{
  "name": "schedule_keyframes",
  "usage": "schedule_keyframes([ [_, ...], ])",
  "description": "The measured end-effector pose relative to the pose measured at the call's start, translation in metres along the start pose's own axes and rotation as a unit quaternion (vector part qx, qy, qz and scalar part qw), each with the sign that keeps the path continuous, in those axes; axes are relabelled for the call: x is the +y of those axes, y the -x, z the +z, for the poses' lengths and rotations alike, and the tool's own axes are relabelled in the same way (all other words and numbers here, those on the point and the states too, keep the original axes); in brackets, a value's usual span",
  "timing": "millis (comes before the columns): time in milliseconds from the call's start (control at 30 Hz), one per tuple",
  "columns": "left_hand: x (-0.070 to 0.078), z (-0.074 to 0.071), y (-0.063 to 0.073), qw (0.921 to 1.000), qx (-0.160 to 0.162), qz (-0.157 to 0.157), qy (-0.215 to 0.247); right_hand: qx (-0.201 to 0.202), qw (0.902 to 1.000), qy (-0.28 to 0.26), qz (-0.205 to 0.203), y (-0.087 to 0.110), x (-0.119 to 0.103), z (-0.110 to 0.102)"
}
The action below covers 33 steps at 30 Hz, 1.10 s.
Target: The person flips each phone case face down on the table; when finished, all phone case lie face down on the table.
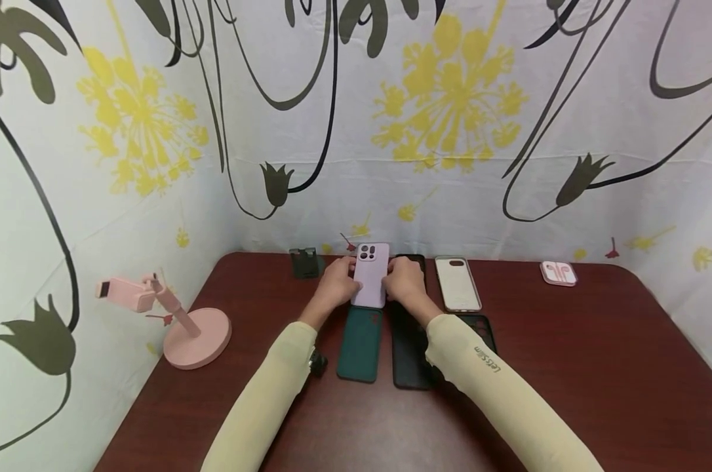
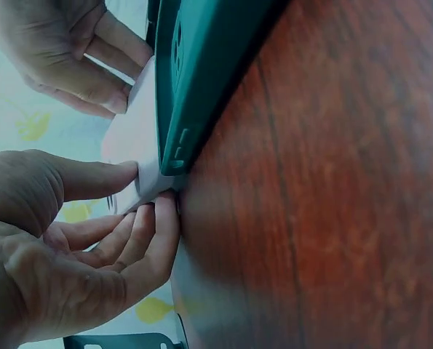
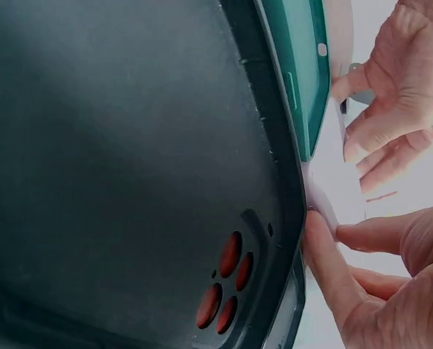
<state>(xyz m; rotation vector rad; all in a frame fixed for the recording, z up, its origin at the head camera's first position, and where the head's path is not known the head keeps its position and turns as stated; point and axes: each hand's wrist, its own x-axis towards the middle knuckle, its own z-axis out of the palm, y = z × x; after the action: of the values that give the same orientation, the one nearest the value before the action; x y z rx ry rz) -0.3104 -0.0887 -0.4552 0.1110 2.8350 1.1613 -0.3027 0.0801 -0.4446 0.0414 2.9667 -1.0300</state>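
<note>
A lavender phone case (image 1: 370,278) with a camera cluster at its top left lies flat near the table's back edge. My left hand (image 1: 337,283) grips its left side, thumb on top and fingers along the edge, as the left wrist view shows. On the opposite side my right hand (image 1: 406,280) pinches the edge between thumb and forefinger. Directly in front lies a dark green phone case (image 1: 360,345). A long black phone case (image 1: 408,351) lies to its right, partly beneath my right wrist. Whether a phone sits inside the lavender case I cannot tell.
A cream phone case (image 1: 459,286) lies right of my hands, with another dark case (image 1: 481,326) half hidden by my sleeve. At the back left is a small dark stand (image 1: 306,262). A pink phone stand (image 1: 198,337) stands far left; a boxed pair of earphones (image 1: 558,273) lies right.
</note>
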Motion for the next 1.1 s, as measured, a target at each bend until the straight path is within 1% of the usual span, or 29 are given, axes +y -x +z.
schedule_keyframes([
  [133,0.001,0.001,0.002,0.9997,0.007,0.001,-0.023,0.006,0.9997,0.018,-0.012,0.001,0.000,0.002],
  [333,0.002,0.001,0.003,0.9995,0.006,0.010,-0.030,0.016,0.9994,0.030,-0.011,0.001,0.000,0.005],
  [433,0.001,0.002,0.004,0.9992,0.005,0.011,-0.038,0.010,0.9990,0.043,-0.012,0.002,-0.001,0.008],
  [667,-0.002,0.004,0.005,0.9982,0.011,0.006,-0.058,0.003,0.9978,0.060,-0.029,0.005,-0.004,0.015],
  [967,-0.002,0.005,0.005,0.9977,0.007,0.005,-0.068,0.003,0.9962,0.078,-0.039,0.008,-0.006,0.015],
  [1100,-0.003,0.005,0.006,0.9972,0.006,0.007,-0.075,-0.007,0.9956,0.074,-0.056,0.009,-0.004,0.014],
])
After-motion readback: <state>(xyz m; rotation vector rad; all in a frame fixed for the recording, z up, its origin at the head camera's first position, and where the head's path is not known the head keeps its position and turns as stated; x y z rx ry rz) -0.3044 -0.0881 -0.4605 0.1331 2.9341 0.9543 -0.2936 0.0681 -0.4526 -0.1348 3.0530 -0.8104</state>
